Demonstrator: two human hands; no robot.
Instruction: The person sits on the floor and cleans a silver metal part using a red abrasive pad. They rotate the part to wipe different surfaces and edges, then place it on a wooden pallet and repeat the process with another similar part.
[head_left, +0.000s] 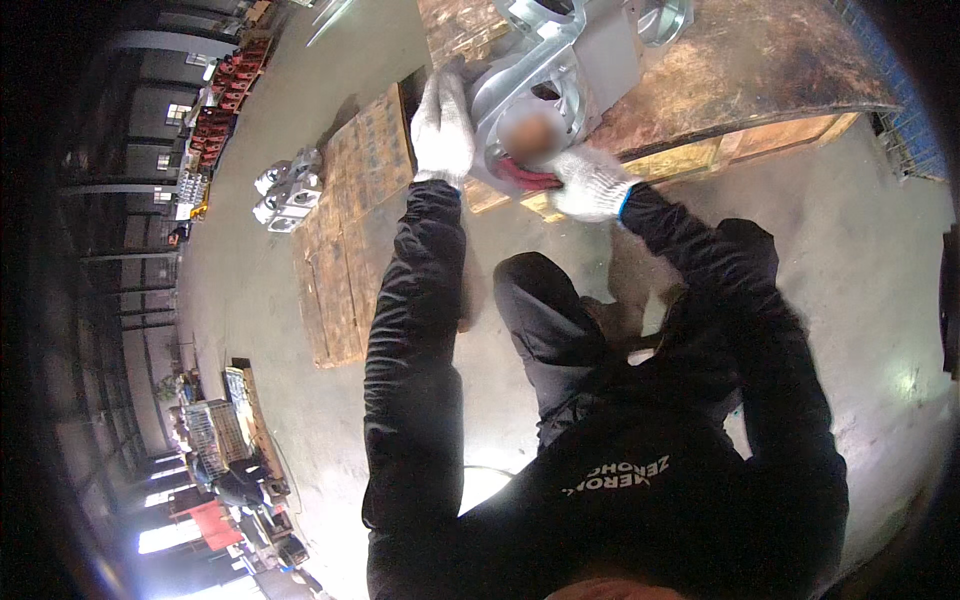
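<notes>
A silvery machined metal casting (575, 75) with round openings lies at the edge of the wooden work surface ahead of me. My left hand (443, 130), in a white knit glove, rests along the left side of its near ring, fingers stretched out. My right hand (592, 186), gloved the same way with a blue cuff edge, is closed at the near rim of that ring. Its fingers are on a red, soft-looking piece (527, 176) pressed against the metal; its exact kind is unclear. A blurred brownish patch covers part of the ring's inside.
A worn wooden table top (740, 65) stretches to the right. Lower wooden boards (355, 220) lie to the left, with more metal castings (288, 190) on the floor beyond. A blue mesh crate (905, 110) stands at the far right. My bent knee (545, 290) is below the table edge.
</notes>
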